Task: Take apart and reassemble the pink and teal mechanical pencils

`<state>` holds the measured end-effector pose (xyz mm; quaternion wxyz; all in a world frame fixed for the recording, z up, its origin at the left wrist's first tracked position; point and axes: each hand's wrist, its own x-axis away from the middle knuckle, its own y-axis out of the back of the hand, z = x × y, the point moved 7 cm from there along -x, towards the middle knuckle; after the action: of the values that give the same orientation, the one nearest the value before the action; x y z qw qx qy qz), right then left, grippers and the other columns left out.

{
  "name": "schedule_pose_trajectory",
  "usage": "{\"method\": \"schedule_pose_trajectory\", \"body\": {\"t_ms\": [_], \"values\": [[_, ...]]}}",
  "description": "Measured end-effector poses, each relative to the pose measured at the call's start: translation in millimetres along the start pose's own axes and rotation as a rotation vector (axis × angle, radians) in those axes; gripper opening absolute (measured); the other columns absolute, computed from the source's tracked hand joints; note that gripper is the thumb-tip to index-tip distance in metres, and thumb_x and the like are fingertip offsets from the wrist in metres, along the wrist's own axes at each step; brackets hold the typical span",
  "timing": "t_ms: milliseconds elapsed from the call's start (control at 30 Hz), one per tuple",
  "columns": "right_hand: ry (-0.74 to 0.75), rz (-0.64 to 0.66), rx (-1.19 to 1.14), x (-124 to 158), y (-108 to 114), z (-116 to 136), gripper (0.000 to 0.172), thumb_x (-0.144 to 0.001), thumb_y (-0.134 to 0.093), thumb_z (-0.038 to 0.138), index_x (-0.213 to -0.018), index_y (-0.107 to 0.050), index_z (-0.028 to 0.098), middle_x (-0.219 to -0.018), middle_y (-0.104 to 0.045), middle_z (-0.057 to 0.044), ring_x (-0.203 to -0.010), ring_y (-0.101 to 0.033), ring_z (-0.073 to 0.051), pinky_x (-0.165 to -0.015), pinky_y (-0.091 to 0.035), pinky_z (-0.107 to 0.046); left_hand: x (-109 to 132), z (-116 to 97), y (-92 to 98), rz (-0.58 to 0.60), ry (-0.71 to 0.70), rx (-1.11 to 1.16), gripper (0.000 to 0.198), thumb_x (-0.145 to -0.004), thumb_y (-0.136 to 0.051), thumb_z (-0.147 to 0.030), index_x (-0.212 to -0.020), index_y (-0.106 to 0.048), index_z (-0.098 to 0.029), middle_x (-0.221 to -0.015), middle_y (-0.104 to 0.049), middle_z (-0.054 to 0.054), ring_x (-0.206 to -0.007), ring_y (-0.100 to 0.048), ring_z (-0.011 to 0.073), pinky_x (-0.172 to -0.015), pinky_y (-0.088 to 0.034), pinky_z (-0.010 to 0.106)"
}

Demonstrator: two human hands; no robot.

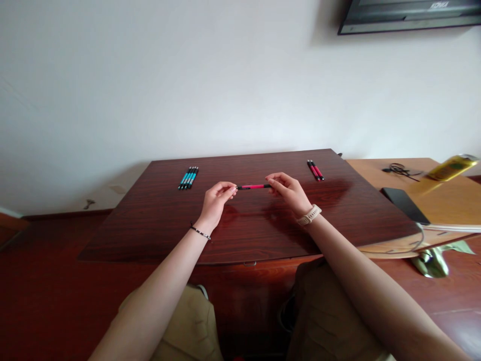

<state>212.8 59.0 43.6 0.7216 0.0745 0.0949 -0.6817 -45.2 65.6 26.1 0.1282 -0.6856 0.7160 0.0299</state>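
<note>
Above the dark wooden surface (150, 220), a pink-and-black pen (256, 186) lies level between two hands: the left hand (215, 201) pinches one end, and the right hand (291, 194) has thumb and fingers closed at the other. Small dark print on its barrel is too tiny to read. Four blue pens (189, 177) form a row at left; two pink pens (316, 170) lie together at right. On the wall, the television (409, 20) bears blurred pale lettering, seemingly "KONKA". A yellow can (451, 169) at far right has illegible markings.
</note>
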Motion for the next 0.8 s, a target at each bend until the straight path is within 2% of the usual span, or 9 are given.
{"method": "schedule_pose_trajectory", "body": {"t_ms": [100,233,300,367,467,533,600,700,800], "values": [[-0.001,0.029,0.027,1,-2,1,0.042,-0.088,-0.081,0.062,-0.107,-0.078,0.024,-0.072,-0.070,0.000,-0.067,-0.062,-0.015,-0.063,-0.051,-0.027,-1,0,1.4,-0.010,-0.003,-0.008,0.025,-0.081,-0.088,-0.037,-0.096,-0.079,-0.019,-0.095,-0.077,0.006,-0.086,-0.069,0.0163,-0.079,-0.054,0.029],[0.018,0.084,0.045,2,-6,3,0.040,-0.081,-0.089,0.057,-0.099,-0.078,0.023,-0.085,-0.075,-0.002,-0.075,-0.064,-0.016,-0.067,-0.051,-0.028,-1,1,3.7,-0.030,-0.003,-0.003,0.026,-0.080,-0.088,-0.038,-0.096,-0.079,-0.019,-0.094,-0.077,0.006,-0.085,-0.069,0.0160,-0.079,-0.053,0.029],[0.013,0.074,0.102,2,-4,3,0.041,-0.087,-0.082,0.061,-0.085,-0.075,0.021,-0.076,-0.072,-0.002,-0.070,-0.062,-0.016,-0.066,-0.050,-0.028,-1,2,3.4,-0.027,-0.006,0.002,0.026,-0.080,-0.089,-0.038,-0.096,-0.080,-0.019,-0.095,-0.077,0.006,-0.086,-0.069,0.0160,-0.079,-0.053,0.029],[-0.005,0.067,0.158,1,-4,1,0.049,-0.093,-0.073,0.066,-0.074,-0.070,0.021,-0.067,-0.068,-0.002,-0.065,-0.059,-0.015,-0.065,-0.049,-0.029,-1,2,2.6,-0.020,-0.009,0.003,0.026,-0.080,-0.089,-0.038,-0.097,-0.080,-0.019,-0.095,-0.077,0.006,-0.086,-0.069,0.0160,-0.079,-0.053,0.029],[-0.031,0.082,0.122,1,-4,-3,0.045,-0.086,-0.081,0.064,-0.091,-0.074,0.020,-0.077,-0.074,-0.003,-0.071,-0.064,-0.016,-0.069,-0.051,-0.029,-1,1,2.9,-0.030,-0.011,0.001,0.026,-0.080,-0.089,-0.037,-0.095,-0.080,-0.019,-0.093,-0.076,0.006,-0.085,-0.068,0.0159,-0.078,-0.053,0.028],[-0.027,0.097,0.080,0,-5,-4,0.049,-0.078,-0.089,0.059,-0.105,-0.075,0.021,-0.090,-0.077,-0.004,-0.079,-0.068,-0.018,-0.073,-0.053,-0.030,-2,1,4.0,-0.046,-0.010,0.004,0.026,-0.079,-0.090,-0.037,-0.094,-0.080,-0.019,-0.093,-0.076,0.006,-0.084,-0.068,0.0158,-0.078,-0.052,0.028],[-0.025,0.102,0.089,-1,-5,-6,0.047,-0.078,-0.088,0.060,-0.100,-0.075,0.020,-0.091,-0.077,-0.005,-0.080,-0.067,-0.018,-0.073,-0.052,-0.030,-2,0,4.3,-0.053,-0.009,0.008,0.025,-0.079,-0.090,-0.037,-0.093,-0.080,-0.019,-0.093,-0.076,0.006,-0.084,-0.067,0.0157,-0.078,-0.052,0.029],[-0.043,0.090,0.150,-2,-3,-7,0.049,-0.090,-0.075,0.067,-0.081,-0.072,0.019,-0.075,-0.072,-0.005,-0.070,-0.062,-0.017,-0.068,-0.050,-0.030,-1,0,3.1,-0.045,-0.011,0.006,0.024,-0.079,-0.090,-0.036,-0.094,-0.081,-0.019,-0.093,-0.076,0.006,-0.085,-0.068,0.0160,-0.079,-0.053,0.029],[-0.055,0.077,0.119,-1,-2,-7,0.045,-0.088,-0.079,0.065,-0.093,-0.075,0.020,-0.078,-0.074,-0.004,-0.072,-0.064,-0.017,-0.069,-0.050,-0.030,-1,-1,3.1,-0.045,-0.020,-0.004,0.024,-0.080,-0.089,-0.036,-0.094,-0.081,-0.019,-0.093,-0.076,0.006,-0.085,-0.068,0.0160,-0.080,-0.053,0.029]]}}
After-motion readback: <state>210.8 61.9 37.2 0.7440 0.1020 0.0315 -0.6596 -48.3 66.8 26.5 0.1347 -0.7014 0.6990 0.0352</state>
